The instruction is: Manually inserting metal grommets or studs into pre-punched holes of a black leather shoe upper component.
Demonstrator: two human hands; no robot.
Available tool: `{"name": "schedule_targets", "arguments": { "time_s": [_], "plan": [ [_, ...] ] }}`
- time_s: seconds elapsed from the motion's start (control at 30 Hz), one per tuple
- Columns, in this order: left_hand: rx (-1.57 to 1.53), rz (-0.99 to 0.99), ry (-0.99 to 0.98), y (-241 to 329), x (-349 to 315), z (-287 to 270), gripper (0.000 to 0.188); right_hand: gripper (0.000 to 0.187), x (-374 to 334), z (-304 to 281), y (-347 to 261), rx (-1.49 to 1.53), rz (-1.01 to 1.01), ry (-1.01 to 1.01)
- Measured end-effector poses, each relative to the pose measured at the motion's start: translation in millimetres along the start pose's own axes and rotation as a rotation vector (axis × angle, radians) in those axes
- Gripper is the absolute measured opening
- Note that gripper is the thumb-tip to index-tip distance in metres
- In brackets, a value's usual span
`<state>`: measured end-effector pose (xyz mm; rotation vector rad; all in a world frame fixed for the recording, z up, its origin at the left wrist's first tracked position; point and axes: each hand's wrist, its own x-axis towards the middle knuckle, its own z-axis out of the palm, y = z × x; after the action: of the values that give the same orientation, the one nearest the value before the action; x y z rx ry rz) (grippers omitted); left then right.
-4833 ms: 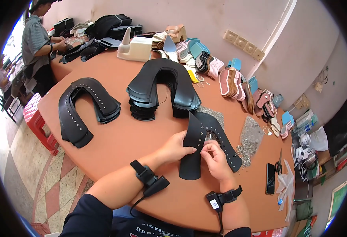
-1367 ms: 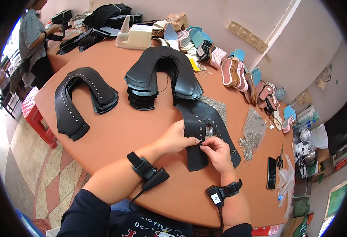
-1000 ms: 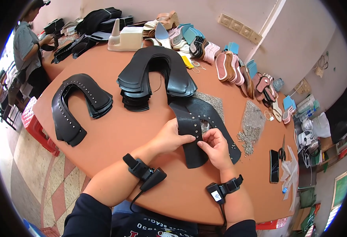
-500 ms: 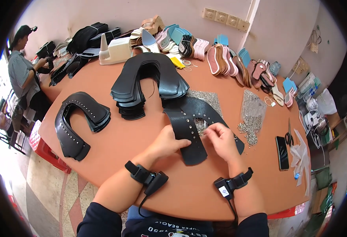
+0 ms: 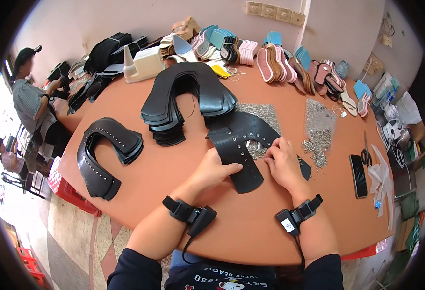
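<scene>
A black U-shaped leather piece (image 5: 239,142) with small metal studs lies flat on the orange table (image 5: 173,164) in front of me. My left hand (image 5: 212,169) rests on its left arm, fingers flat and pressing it down. My right hand (image 5: 282,162) sits on the right arm of the piece, fingertips pinched together at a stud; whether a stud is between them is too small to tell. Both wrists wear black strapped devices. A grey patch of loose metal studs (image 5: 265,113) shows just beyond the piece.
A stack of black leather pieces (image 5: 188,96) lies behind, a studded stack (image 5: 106,150) to the left. A bag of studs (image 5: 318,125), phone (image 5: 357,169) and scissors (image 5: 366,153) sit right. Shoe soles (image 5: 280,60) line the far edge. A person (image 5: 31,104) works at far left.
My view has swung so the table sits more centred. My hands stay on the same leather piece; the right hand has shifted slightly right along it, the left still pressing it down.
</scene>
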<state>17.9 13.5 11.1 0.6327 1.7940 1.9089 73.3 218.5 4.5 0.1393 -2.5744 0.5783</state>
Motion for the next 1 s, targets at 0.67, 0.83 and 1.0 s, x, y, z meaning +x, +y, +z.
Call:
{"name": "schedule_targets", "arguments": {
  "time_s": [0.67, 0.83, 1.0],
  "plan": [
    [-0.193, 0.03, 0.065, 10, -1, 3, 0.038, 0.009, 3, -7, -16, 0.963, 0.188, -0.084],
    [-0.14, 0.062, 0.053, 11, -2, 3, 0.038, 0.012, 0, -2, -20, 1.011, 0.246, -0.185],
    [-0.146, 0.054, -0.001, 12, -4, 6, 0.034, 0.012, -2, 2, -21, 0.969, 0.225, -0.191]
  ]
}}
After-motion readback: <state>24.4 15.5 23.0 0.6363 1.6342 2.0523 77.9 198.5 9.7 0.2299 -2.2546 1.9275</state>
